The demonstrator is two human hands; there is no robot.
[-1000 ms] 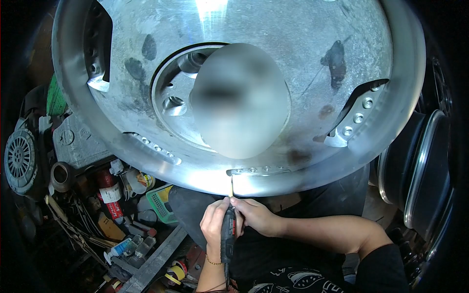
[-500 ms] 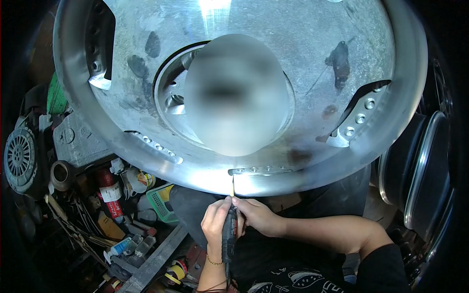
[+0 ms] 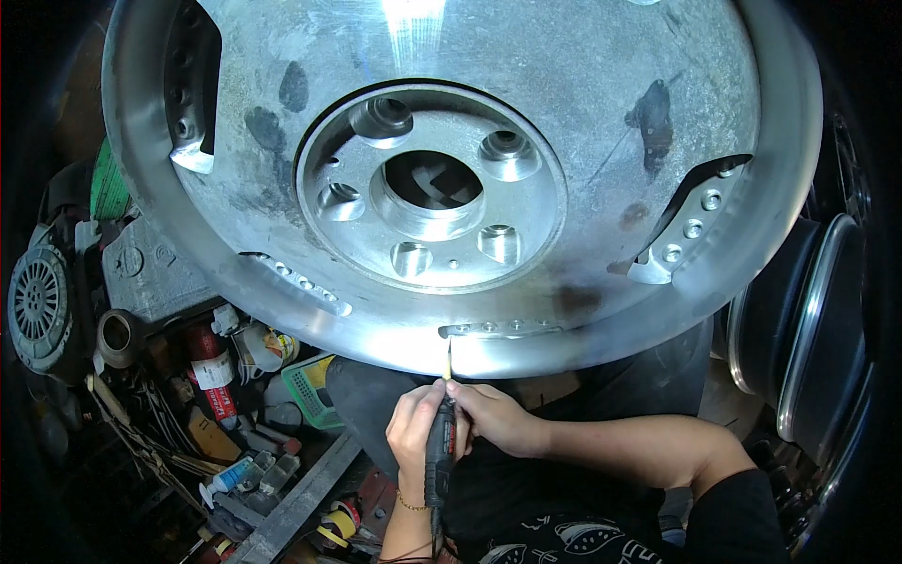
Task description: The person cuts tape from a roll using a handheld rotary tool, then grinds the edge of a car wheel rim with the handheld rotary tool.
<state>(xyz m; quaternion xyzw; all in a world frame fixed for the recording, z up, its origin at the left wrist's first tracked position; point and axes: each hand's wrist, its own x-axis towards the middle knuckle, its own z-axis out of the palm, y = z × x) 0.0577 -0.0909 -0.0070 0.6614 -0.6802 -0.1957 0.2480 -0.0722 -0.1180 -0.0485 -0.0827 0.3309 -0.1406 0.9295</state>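
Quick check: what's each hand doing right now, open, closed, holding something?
Left hand: closed around the black handheld tool.
Right hand: closed on the same tool, thumb near its front end.

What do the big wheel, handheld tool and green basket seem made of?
Big wheel: metal, perhaps aluminium; dull grey and stained, with bright reflections near its edge.
Handheld tool: mostly plastic, probably, judging by its matte black look.
Green basket: likely plastic, given its colour and perforations.

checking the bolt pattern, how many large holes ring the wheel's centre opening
5 on the wheel: upper-left hole, upper-right hole, left hole, lower-left hole, lower-right hole. None looks hidden.
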